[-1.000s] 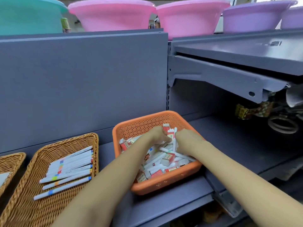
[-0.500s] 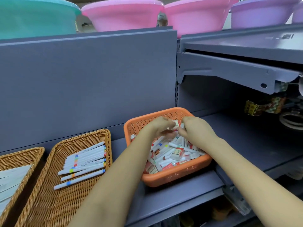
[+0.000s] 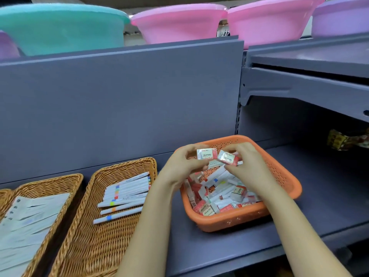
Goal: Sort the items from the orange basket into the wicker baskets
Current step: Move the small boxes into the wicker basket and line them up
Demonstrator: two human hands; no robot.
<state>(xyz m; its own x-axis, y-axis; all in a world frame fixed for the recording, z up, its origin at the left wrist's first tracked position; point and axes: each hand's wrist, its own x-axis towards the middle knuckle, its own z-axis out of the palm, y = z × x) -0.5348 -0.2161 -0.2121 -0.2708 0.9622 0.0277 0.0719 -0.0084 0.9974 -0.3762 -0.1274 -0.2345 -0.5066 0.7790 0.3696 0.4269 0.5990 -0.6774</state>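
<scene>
A: We hold two small erasers above the orange basket [image 3: 283,176]. The left hand [image 3: 179,166] pinches the left eraser [image 3: 206,153] between thumb and curled fingers, label marked 2B facing us. The right hand [image 3: 247,162] pinches the right eraser [image 3: 228,157] the same way, tilted. The two erasers sit just beside each other, clear of the pile.

B: Confirm grip state.

A: Each grip is closed round one eraser. We cannot tell whether either hand conceals a further item.

B: Contents remaining?

A: The orange basket holds a loose pile of mixed items [image 3: 223,192]: more red-and-white erasers and white pens with coloured bands. We judge sorting well short of complete.

B: Destinations?

A: Left of the orange basket, on the same shelf [image 3: 319,196], stands the pen basket [image 3: 83,236], a wicker basket with white pens [image 3: 123,196] laid in rows. Further left, the card basket [image 3: 65,180] holds flat white packets [image 3: 26,220]. No wicker basket in view holds erasers.

B: Step in hand?

A: Extraction: erasers picked, not yet placed. We judge the next move calls for carrying both leftward, over the pen basket, to an eraser basket probably out of view, then releasing them without disturbing the rows.
</scene>
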